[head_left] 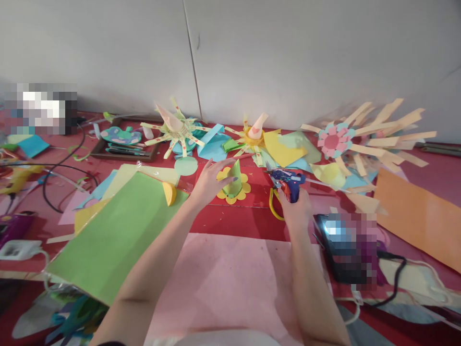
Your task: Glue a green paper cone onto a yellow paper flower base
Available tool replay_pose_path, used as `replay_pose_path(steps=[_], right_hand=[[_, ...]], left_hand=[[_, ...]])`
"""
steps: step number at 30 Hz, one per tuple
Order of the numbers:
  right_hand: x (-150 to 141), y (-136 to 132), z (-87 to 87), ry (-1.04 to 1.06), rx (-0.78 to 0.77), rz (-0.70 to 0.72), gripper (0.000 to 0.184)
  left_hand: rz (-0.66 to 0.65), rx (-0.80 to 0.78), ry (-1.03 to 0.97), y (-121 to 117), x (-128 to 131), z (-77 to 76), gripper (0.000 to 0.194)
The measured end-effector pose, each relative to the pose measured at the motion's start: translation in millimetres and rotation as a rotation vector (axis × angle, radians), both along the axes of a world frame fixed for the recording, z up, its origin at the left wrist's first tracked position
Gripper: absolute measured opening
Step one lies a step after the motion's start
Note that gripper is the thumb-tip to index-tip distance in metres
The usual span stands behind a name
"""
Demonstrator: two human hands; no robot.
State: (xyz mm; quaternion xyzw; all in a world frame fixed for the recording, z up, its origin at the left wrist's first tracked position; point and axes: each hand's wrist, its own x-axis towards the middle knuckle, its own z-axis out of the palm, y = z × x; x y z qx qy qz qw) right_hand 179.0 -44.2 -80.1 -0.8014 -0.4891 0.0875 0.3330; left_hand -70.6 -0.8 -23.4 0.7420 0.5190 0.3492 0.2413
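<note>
My left hand point(212, 182) reaches in from the left and has its thumb and fingers around a green paper cone point(235, 185). The cone stands upright in the middle of a yellow paper flower point(231, 199) with scalloped petals. To the right, my right hand point(297, 206) grips a dark blue hot glue gun point(288, 179), its nozzle pointing left toward the flower. Partly hidden beneath this hand are scissors with a yellow handle point(275, 209). A pink paper sheet point(219, 283) lies in front of me on the red table.
Behind the flower stand paper figures with cone tops point(173, 122) and strip arms. A pink-and-blue flower with strips point(332, 142) lies right. Green sheets point(118, 230) are at left, orange paper point(421, 216) at right. A phone point(342, 250) with cables is near my right forearm.
</note>
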Motion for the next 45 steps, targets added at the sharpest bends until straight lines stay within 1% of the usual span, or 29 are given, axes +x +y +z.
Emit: replay_pose_path(steps=[5,12,17,21,25,29,34,37,39,42,45], right_hand=[[-0.7,1.3,-0.7,-0.025,0.029,-0.012,0.060],[-1.3,1.5,0.0,-0.030,-0.008,-0.025,0.056],[-2.7,1.0,1.7,-0.022,-0.021,-0.013,0.058],[-3.0,0.1,0.4,-0.017,0.012,0.017,0.061],[-2.5,-0.7,-2.0,-0.046,0.053,0.024,0.058],[-2.9,-0.8,-1.7,-0.048,0.034,0.010,0.058],[-4.7,0.4,0.4,-0.021,0.016,-0.012,0.059],[-5.8,0.2,2.2,0.002,0.009,-0.026,0.059],[-8.0,-1.2,3.6,0.015,0.023,-0.031,0.056],[-15.6,-5.5,5.3,0.015,0.061,-0.007,0.047],[-27.8,-10.2,5.4,0.040,0.075,0.095,0.038]], left_hand=[[-0.011,0.077,-0.083,4.6,1.0,4.0,0.024],[0.021,0.128,-0.125,9.9,3.7,3.0,0.018],[0.023,0.172,-0.098,8.0,4.7,3.5,0.017],[0.028,0.185,-0.050,8.6,4.0,1.9,0.015],[0.050,0.157,-0.019,10.0,3.2,4.5,0.015],[0.044,0.147,-0.031,11.4,4.0,9.0,0.016],[0.033,0.128,-0.033,13.5,5.7,8.4,0.015],[0.050,0.161,-0.071,10.4,5.5,9.3,0.020],[0.105,0.209,-0.111,5.7,3.5,9.3,0.024],[0.233,0.259,-0.131,-4.6,-3.7,1.6,0.023],[0.283,0.219,-0.101,-16.0,-12.9,-18.5,0.015]])
